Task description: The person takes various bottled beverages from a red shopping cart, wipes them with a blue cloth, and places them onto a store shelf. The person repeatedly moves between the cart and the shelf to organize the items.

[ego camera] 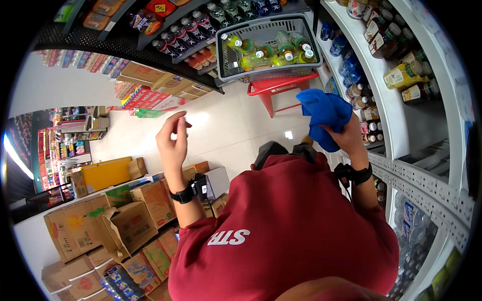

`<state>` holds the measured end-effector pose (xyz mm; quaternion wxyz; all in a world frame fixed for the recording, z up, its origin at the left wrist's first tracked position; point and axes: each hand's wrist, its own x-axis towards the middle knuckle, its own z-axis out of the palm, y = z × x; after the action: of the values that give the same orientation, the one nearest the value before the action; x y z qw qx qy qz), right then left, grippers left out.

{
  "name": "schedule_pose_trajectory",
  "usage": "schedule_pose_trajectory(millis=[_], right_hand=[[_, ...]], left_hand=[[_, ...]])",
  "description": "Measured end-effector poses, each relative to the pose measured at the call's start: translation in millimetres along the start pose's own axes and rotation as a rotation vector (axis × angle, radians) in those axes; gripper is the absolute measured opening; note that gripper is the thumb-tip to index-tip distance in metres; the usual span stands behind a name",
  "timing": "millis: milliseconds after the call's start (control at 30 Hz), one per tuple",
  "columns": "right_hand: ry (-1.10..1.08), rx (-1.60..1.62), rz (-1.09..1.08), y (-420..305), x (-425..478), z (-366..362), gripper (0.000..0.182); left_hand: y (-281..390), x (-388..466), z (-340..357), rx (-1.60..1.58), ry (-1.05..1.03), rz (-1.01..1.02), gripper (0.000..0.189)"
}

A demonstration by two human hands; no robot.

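Observation:
My right hand (pixel 348 137) grips a crumpled blue cloth (pixel 325 114) beside the drink shelves on the right. The cloth hangs over and in front of the fingers and partly hides them. My left hand (pixel 172 135) is raised over the floor on the left, fingers loosely curled, with nothing in it. Ahead, a grey plastic basket (pixel 246 76) holds several bottles (pixel 285 52) with white caps and green or yellow contents. The basket rests on a red stool (pixel 280 85).
White shelves (pixel 401 124) with bottled drinks line the right side. Dark shelves (pixel 192 50) with bottles run along the top left. Cardboard boxes (pixel 131 225) are stacked at the lower left, below a yellow panel (pixel 107 174). Pale floor tiles (pixel 222 124) lie between.

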<state>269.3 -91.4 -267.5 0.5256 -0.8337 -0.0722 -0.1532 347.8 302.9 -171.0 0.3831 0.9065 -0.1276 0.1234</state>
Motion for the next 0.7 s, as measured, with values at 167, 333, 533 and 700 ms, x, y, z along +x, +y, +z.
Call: schedule_pose_trajectory(millis=[167,333,533,700], right_hand=[[0.059,-0.095,0.072,47.5,-5.0,-10.2,0.058],[0.145,-0.231,0.175,63.9,0.7,-7.6,0.058],[0.118,-0.413,0.205,68.0,38.5,3.7,0.050],[0.089,-0.499,0.215,55.7,81.4,22.7,0.046]], left_hand=[[1.0,58.3,48.7,0.009,-0.147,0.035,0.014],[-21.4,114.7,94.1,-0.017,-0.282,-0.004,0.013],[-94.3,200.2,151.6,0.036,-0.314,-0.015,0.017],[-193.7,253.4,210.7,0.190,-0.531,-0.165,0.048]])
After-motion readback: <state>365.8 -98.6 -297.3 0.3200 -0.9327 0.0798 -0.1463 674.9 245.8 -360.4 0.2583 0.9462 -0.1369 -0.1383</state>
